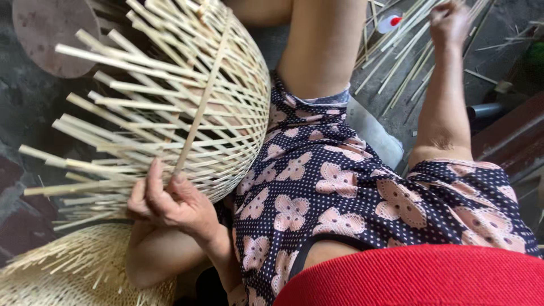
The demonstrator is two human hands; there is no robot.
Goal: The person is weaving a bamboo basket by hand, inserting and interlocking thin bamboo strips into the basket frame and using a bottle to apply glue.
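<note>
Two hands worked apart: my left hand pinched a thin bamboo strip lying across the half-woven basket propped against my knee, while my right hand closed around loose bamboo strips on the floor.

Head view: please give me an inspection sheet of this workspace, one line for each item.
Surface: dark ground, partly bare.
Job's things: half-woven bamboo basket on the lap, loose strip ends sticking out; one long bamboo strip across it.
Clutter: loose bamboo strips on the ground; finished woven piece at lower left.
Hands: left hand pinches the long strip's end; right hand reaches into the loose strips.
Cables: nothing seen.
Surroundings: round brown disc; small white and red object.
</note>
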